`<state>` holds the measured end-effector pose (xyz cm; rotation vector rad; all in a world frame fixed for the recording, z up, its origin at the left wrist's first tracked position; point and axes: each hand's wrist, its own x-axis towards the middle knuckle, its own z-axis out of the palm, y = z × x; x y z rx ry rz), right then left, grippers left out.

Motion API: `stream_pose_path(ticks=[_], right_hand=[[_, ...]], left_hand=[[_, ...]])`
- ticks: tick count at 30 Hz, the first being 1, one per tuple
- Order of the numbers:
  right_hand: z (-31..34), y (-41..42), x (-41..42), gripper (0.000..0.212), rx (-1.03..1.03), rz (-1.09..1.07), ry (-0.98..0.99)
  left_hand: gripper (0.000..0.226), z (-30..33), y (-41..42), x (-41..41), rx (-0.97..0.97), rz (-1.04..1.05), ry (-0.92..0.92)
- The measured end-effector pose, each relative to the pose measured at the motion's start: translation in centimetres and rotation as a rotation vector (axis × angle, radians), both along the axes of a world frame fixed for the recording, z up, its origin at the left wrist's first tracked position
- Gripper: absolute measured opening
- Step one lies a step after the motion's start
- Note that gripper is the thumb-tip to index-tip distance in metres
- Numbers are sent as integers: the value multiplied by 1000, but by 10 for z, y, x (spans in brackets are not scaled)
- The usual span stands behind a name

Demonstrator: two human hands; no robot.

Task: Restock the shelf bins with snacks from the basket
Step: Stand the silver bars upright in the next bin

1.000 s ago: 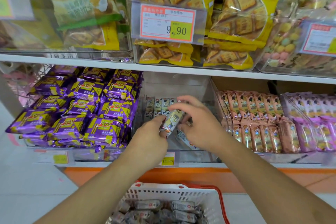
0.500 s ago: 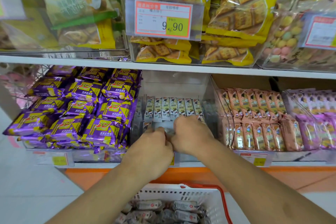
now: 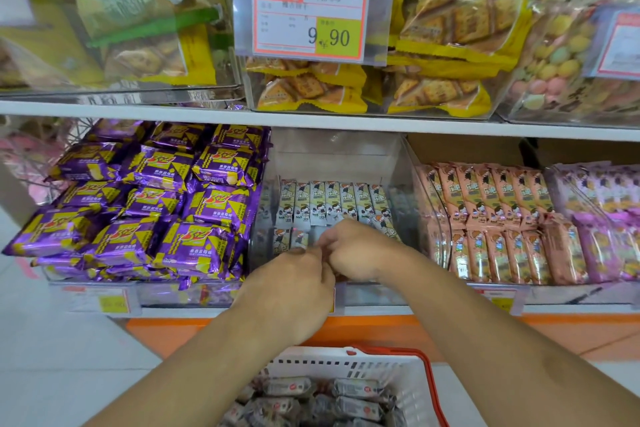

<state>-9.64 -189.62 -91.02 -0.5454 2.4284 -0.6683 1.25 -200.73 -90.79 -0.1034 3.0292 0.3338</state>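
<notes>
Snack packets (image 3: 330, 206) stand upright just behind both hands; right hand (image 3: 358, 250) nearer, both grips hidden

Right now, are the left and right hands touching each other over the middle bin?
Touching. In the head view, the left hand presses against the right hand with no visible gap, at the front of the clear bin.

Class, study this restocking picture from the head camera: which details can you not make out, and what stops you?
- What the left hand and right hand hold: the fingers curl away, hidden by the hands' backs.
- Front row of the clear bin: covered by both hands.
- Small print on the price tag: too small.
- Basket: cut off by the bottom edge.
- Upper left bags: blurred.
</notes>
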Motion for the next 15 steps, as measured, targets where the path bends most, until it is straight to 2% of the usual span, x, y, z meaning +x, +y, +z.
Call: stream_pose_path(ticks=[1, 3, 5, 7, 8, 10, 12, 15], right_hand=[[1, 1, -1, 31, -67, -25, -40], [6, 7, -5, 34, -217, -137, -66], [11, 17, -12, 35, -250, -225, 92], [13, 28, -18, 28, -102, -185, 360], [13, 34, -19, 19, -10, -144, 429], [10, 39, -15, 8, 144, -72, 437], [8, 39, -8, 20, 242, -16, 423], [6, 38, -6, 28, 269, -24, 466]], left_hand=[[47, -4, 0, -1, 56, 27, 17], [51, -3, 1, 1, 85, 60, -78], [48, 4, 6, 0, 75, 65, -135], [54, 13, 12, 0, 22, 74, -192], [56, 15, 16, 0, -11, 58, -201], [57, 18, 19, 2, -100, 43, -209], [56, 21, 18, 4, -141, 39, -189], [50, 21, 18, 4, -195, -23, -214]])
